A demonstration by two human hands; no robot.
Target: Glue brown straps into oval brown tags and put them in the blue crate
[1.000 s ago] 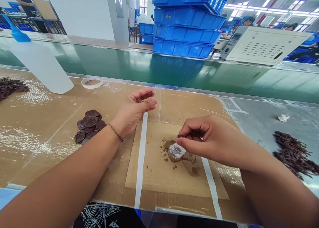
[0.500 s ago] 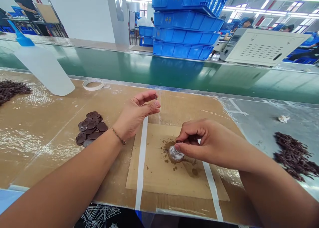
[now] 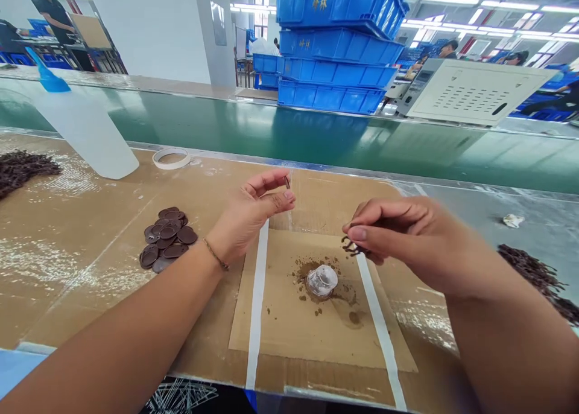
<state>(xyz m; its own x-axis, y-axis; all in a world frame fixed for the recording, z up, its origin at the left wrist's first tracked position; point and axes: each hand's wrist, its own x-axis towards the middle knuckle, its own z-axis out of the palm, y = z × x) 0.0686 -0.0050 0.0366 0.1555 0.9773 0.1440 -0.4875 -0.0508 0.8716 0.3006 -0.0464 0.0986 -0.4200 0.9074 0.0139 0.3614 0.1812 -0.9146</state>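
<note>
Between the thumb and fingers of my left hand [image 3: 257, 212] is a small, thin dark piece [image 3: 287, 183], too little to name. My right hand [image 3: 393, 233] pinches a dark brown branched piece [image 3: 351, 245], its twig-like prongs sticking out below the fingertips. Below and between both hands, a small whitish, clear cup [image 3: 322, 280] stands on a cardboard sheet [image 3: 289, 326], ringed by dark wet spots. To the left of my left wrist lies a heap of dark brown oval discs [image 3: 167, 236].
Dark branched pieces are piled at the right [image 3: 536, 272] and far left [image 3: 25, 169]. A white squeeze bottle [image 3: 90, 130] and a tape roll [image 3: 172, 158] stand near the green belt [image 3: 217, 121]. Beyond are stacked blue crates [image 3: 335, 64], a beige machine [image 3: 474, 91] and people.
My right hand has lifted from the cup and moved up and right, the branched piece now showing in its fingers. My left hand stays nearly in place. The camera view shifted slightly.
</note>
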